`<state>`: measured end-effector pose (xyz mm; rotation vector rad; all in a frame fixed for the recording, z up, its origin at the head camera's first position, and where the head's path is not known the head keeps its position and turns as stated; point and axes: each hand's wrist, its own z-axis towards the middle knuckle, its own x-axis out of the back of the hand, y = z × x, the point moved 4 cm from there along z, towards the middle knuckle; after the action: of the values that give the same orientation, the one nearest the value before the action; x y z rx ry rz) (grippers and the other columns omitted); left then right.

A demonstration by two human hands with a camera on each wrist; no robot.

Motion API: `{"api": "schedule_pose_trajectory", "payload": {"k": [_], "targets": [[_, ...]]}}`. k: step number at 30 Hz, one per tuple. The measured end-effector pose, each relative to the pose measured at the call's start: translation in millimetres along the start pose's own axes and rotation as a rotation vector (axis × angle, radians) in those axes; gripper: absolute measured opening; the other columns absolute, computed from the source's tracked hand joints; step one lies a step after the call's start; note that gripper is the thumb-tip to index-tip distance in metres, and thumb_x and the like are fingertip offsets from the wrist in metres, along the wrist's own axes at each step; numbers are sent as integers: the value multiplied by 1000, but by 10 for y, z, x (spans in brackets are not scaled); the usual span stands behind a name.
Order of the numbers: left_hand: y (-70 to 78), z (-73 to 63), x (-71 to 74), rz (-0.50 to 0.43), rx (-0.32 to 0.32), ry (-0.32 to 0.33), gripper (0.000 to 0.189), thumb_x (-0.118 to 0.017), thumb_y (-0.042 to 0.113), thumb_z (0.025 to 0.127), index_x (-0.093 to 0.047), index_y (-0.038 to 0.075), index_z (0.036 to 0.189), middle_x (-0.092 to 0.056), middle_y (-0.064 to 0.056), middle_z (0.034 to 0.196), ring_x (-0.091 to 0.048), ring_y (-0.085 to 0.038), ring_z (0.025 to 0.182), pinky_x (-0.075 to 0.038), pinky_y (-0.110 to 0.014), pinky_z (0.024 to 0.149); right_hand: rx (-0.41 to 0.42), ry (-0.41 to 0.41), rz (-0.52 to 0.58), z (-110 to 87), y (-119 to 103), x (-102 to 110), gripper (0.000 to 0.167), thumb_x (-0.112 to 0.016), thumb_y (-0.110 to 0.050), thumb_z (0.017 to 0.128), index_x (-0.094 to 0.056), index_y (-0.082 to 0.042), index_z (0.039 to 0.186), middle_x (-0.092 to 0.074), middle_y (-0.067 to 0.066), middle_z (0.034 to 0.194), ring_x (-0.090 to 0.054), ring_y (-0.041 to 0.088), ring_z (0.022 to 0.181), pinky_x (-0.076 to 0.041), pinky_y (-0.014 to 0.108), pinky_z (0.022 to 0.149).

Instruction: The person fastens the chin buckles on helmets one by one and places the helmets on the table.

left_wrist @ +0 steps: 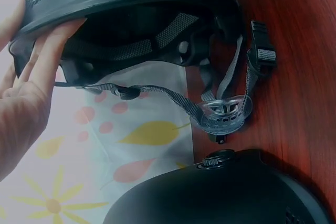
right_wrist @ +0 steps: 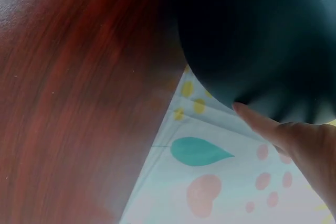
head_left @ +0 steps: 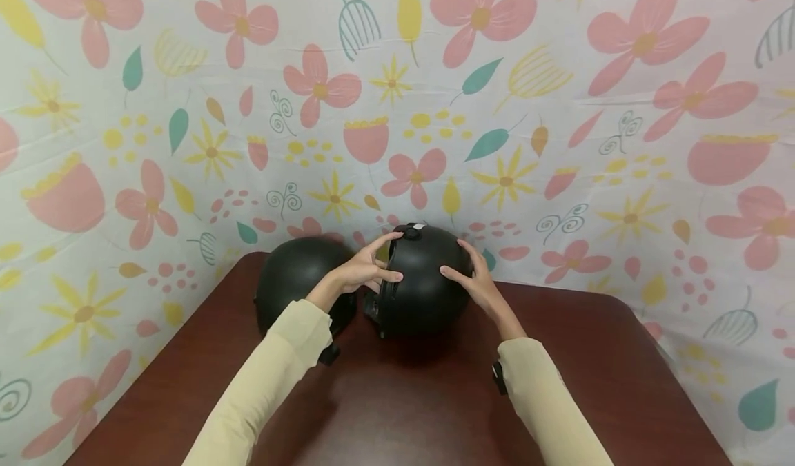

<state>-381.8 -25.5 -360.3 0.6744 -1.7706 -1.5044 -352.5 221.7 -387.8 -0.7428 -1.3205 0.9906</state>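
Note:
A black helmet (head_left: pixel 428 279) is held between both hands near the back of the table, its open underside facing left. My left hand (head_left: pixel 363 269) grips its rim, with the thumb on the outer shell and fingers reaching inside in the left wrist view. My right hand (head_left: pixel 478 279) holds the rounded shell from the other side, thumb and fingers spread round it. From the rim hang grey straps (left_wrist: pixel 168 95) with a clear chin cup (left_wrist: pixel 223 116) and a black buckle (left_wrist: pixel 260 45). A second black helmet (head_left: pixel 298 273) sits to the left, partly hidden behind the left forearm.
The dark red-brown wooden table (head_left: pixel 397 404) has rounded back corners. Behind and beside it hangs a white cloth (head_left: pixel 559 197) printed with flowers and leaves. Black wrist devices (head_left: pixel 499 377) show at both sleeves.

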Motion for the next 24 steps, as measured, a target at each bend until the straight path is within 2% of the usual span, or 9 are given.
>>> {"api": "schedule_pose_trajectory", "payload": {"k": [2,4,11,16,18,22,23,24], "targets": [[-1,2,-3,0,0,-6,85,-68,5,90,-23,43,152,-32,-34,151,-67,-16,62,-55,-31,59,-6,-4,11,-3,6,-2,79,-62,-39,93,-15,-30,157,2,11,165,-4,37,152,-17,64,117],[-3,-1,-6,-1,-7,-14,85,-67,5,90,-22,42,152,-34,-34,149,-64,-16,60,-54,-31,58,-11,-7,19,-2,10,-5,79,-61,-39,94,-15,-31,157,3,11,165,-4,38,152,-17,64,117],[-55,-21,-7,-21,-34,-35,85,-66,3,91,-20,41,153,-27,-37,151,-62,-14,59,-54,-30,59,-1,-14,15,-23,9,-25,78,-61,-37,94,-15,-30,157,3,13,164,-4,39,151,-18,65,116],[-82,-13,-28,-22,-44,-53,86,-64,2,91,-18,40,153,-30,-37,149,-46,-10,49,-51,-28,57,-25,-27,39,-43,25,-23,78,-60,-38,94,-14,-32,157,5,11,165,-3,40,152,-19,66,115],[-74,-5,-37,-25,-46,-54,85,-64,3,91,-18,40,153,-46,-32,136,-39,-9,47,-48,-27,55,-31,-34,44,-43,10,-5,79,-60,-36,94,-13,-31,157,6,12,165,-3,42,151,-18,67,115],[-49,12,-41,-30,-38,-49,84,-65,4,91,-21,43,151,-51,-23,125,-32,-9,45,-46,-26,53,-23,-36,34,-26,13,17,82,-62,-38,93,-13,-28,158,5,13,164,-5,43,151,-21,67,114],[-42,20,-40,-26,-38,-49,84,-66,5,91,-22,44,151,-53,-20,112,-31,-9,45,-45,-27,53,-21,-36,33,-21,19,20,83,-62,-39,93,-12,-27,158,4,14,164,-6,44,150,-21,67,114],[-33,28,-38,-23,-37,-50,83,-66,5,91,-23,44,150,-52,-21,117,-31,-9,45,-45,-27,53,-15,-30,29,-15,36,21,84,-62,-41,93,-12,-28,158,4,14,164,-8,44,150,-22,66,113]]}}
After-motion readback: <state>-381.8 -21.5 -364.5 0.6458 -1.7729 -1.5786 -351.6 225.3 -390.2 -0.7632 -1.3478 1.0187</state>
